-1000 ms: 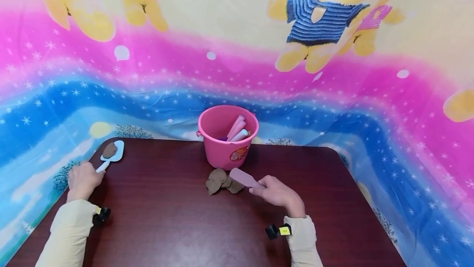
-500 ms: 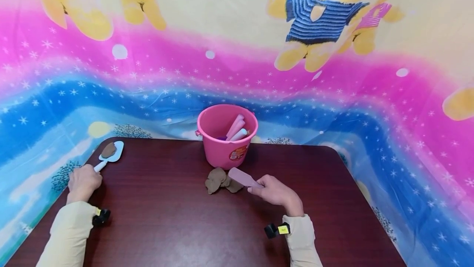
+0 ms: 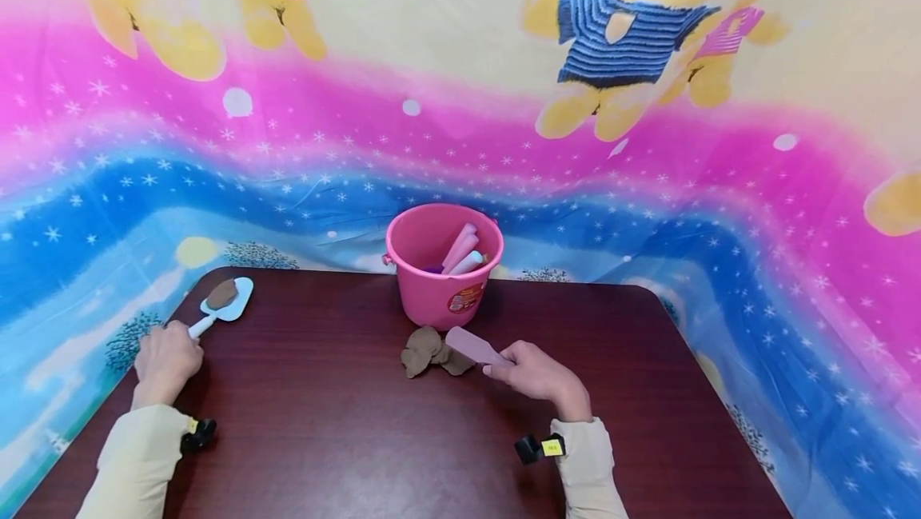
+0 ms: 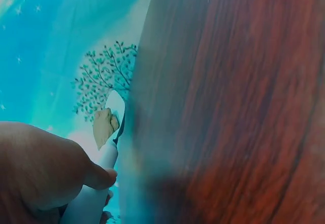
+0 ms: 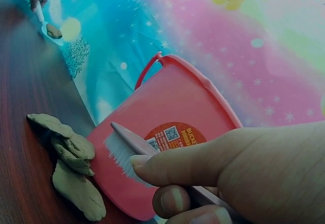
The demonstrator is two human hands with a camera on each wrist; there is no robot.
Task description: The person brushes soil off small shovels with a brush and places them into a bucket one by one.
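At the table's far left corner my left hand (image 3: pixel 167 357) grips the handle of a pale blue toy shovel (image 3: pixel 240 301). A brown lump of clay (image 3: pixel 221 293) rides on its blade, and the left wrist view shows the same clay (image 4: pixel 104 126) beside the raised blade. My right hand (image 3: pixel 538 375) holds a pinkish brush (image 3: pixel 471 345) by its handle, thumb along the top. White bristles (image 5: pixel 121 152) face down from the brush head, which overlaps the right side of several flat brown clay pieces (image 3: pixel 423 347) on the table.
Just behind the clay pieces stands a pink bucket (image 3: pixel 428 299) with pink and pale tool handles (image 3: pixel 460 251) inside. A patterned cloth (image 3: pixel 460 127) hangs around the back and sides of the dark wooden table (image 3: pixel 345 439).
My left hand has brought the shovel, with its clay, slightly right and nearer. The right hand and the brush stay nearly still over the clay pieces.
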